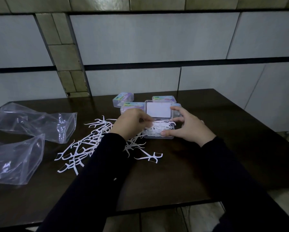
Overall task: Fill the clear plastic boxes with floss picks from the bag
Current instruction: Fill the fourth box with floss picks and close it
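Note:
An open clear plastic box (158, 136) sits mid-table, its lid (159, 110) standing up behind it, white floss picks (158, 128) heaped inside. My left hand (132, 122) hovers over the box's left side, fingers curled and pinching picks in the heap. My right hand (189, 127) holds the box from the right, thumb on its front edge and fingers spread along the far side. A loose pile of floss picks (90, 141) lies left of the box, partly under my left forearm. The emptied clear bag (35, 126) lies at the far left.
Three closed boxes with colourful labels (123, 99) (163, 98) (133, 107) stand behind the open one. A second crumpled clear bag (15, 161) lies at the front left. A few stray picks (150, 157) lie in front of the box. The dark table (224, 164) ends against a tiled wall.

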Tool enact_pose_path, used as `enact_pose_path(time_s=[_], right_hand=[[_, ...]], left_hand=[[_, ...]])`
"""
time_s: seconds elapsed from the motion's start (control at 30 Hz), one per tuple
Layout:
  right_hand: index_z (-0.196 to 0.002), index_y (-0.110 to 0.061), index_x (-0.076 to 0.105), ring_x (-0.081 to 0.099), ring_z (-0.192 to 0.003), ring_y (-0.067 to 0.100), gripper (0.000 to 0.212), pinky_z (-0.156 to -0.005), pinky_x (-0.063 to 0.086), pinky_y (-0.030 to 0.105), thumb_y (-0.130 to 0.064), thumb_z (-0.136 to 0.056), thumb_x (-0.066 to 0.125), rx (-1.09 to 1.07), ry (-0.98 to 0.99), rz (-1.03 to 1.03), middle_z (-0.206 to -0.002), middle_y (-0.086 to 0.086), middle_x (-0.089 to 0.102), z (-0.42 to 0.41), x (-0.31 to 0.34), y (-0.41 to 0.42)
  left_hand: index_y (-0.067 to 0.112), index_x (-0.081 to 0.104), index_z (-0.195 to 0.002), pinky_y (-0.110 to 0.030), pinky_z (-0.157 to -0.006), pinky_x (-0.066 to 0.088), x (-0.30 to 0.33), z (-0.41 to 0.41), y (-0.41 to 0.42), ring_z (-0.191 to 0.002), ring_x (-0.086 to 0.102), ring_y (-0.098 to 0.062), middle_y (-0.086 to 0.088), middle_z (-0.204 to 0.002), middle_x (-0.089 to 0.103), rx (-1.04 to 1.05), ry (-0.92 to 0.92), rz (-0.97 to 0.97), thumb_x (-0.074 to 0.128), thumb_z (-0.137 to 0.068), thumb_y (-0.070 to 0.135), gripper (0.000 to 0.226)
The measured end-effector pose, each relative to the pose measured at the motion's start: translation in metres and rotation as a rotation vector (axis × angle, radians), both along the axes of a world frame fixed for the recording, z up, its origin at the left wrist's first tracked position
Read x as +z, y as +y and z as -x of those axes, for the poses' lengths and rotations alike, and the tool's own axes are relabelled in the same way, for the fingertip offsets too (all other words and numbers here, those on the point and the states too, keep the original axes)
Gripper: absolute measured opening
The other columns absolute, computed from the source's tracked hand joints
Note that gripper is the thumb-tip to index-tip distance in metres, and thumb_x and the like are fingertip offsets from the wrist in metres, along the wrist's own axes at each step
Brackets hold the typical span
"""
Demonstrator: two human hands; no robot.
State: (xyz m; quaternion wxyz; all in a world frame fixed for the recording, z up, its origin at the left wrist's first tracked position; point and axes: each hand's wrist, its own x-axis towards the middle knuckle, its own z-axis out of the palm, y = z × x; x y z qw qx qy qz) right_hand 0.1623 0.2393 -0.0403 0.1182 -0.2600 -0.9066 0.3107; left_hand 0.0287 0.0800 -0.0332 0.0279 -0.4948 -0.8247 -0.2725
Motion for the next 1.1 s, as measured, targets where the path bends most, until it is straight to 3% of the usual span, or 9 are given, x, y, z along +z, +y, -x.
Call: enact_pose_path(time_s=[0.1,0.3,0.53,0.7,0.83,0.97,1.1], right_hand=[[-0.142,-0.044,0.024,0.046,-0.128,0.018,0.1,-0.107,0.022,0.049,-0.067,-0.06,0.076,0.0,0.0,0.004,-0.133,-0.014,0.057,-0.001,0.0,0.0],[-0.141,-0.045,0.025,0.046,-0.128,0.017,0.1,-0.106,0.023,0.049,-0.068,-0.058,0.076,0.001,0.004,0.008,-0.13,-0.015,0.058,0.001,-0.001,0.001],[-0.14,-0.044,0.026,0.044,-0.13,0.019,0.099,-0.107,0.023,0.049,-0.067,-0.058,0.076,0.002,0.011,0.015,-0.132,-0.015,0.058,0.001,-0.001,-0.001],[-0.141,-0.044,0.026,0.042,-0.132,0.018,0.099,-0.107,0.022,0.049,-0.068,-0.058,0.076,0.0,0.01,0.006,-0.132,-0.015,0.058,0.0,0.0,0.0],[-0.141,-0.044,0.026,0.043,-0.131,0.018,0.098,-0.107,0.022,0.049,-0.066,-0.06,0.077,0.009,0.011,0.023,-0.133,-0.013,0.058,-0.001,0.0,0.0],[-0.139,-0.045,0.029,0.045,-0.129,0.018,0.092,-0.104,0.024,0.047,-0.062,-0.063,0.077,0.018,0.029,0.035,-0.132,-0.014,0.058,-0.003,0.001,-0.002],[-0.14,-0.045,0.027,0.047,-0.125,0.017,0.094,-0.103,0.024,0.047,-0.063,-0.062,0.077,0.014,0.022,0.036,-0.132,-0.014,0.058,-0.003,0.003,-0.003]], left_hand=[[0.024,0.075,-0.105,-0.028,-0.083,0.048,-0.002,-0.003,0.003,-0.086,0.056,-0.008,0.008,-0.092,0.062,-0.029,0.045,0.002,0.067,-0.088,0.027,0.019],[0.029,0.073,-0.096,-0.023,-0.084,0.046,0.003,0.006,-0.013,-0.088,0.058,-0.003,0.013,-0.094,0.066,0.113,-0.073,-0.016,0.068,-0.087,0.03,0.011],[0.024,0.074,-0.099,-0.027,-0.086,0.05,0.0,-0.003,-0.009,-0.086,0.061,-0.005,0.007,-0.097,0.071,0.074,-0.056,-0.013,0.068,-0.087,0.026,0.014],[0.029,0.072,-0.101,-0.015,-0.077,0.043,0.0,0.0,-0.01,-0.083,0.057,0.004,0.015,-0.096,0.066,0.129,-0.064,-0.094,0.062,-0.092,0.026,0.015],[0.027,0.07,-0.11,-0.029,-0.092,0.044,-0.002,-0.009,0.001,-0.106,0.053,-0.008,0.011,-0.116,0.064,-0.01,0.149,-0.13,0.058,-0.093,0.029,0.021],[0.026,0.066,-0.119,-0.028,-0.088,0.04,-0.007,-0.025,0.019,-0.102,0.045,-0.012,0.013,-0.126,0.062,-0.128,0.247,0.022,0.05,-0.097,0.031,0.028],[0.025,0.069,-0.116,-0.024,-0.083,0.037,-0.011,-0.022,0.018,-0.098,0.043,-0.01,0.013,-0.121,0.065,-0.094,0.308,0.012,0.05,-0.097,0.03,0.027]])
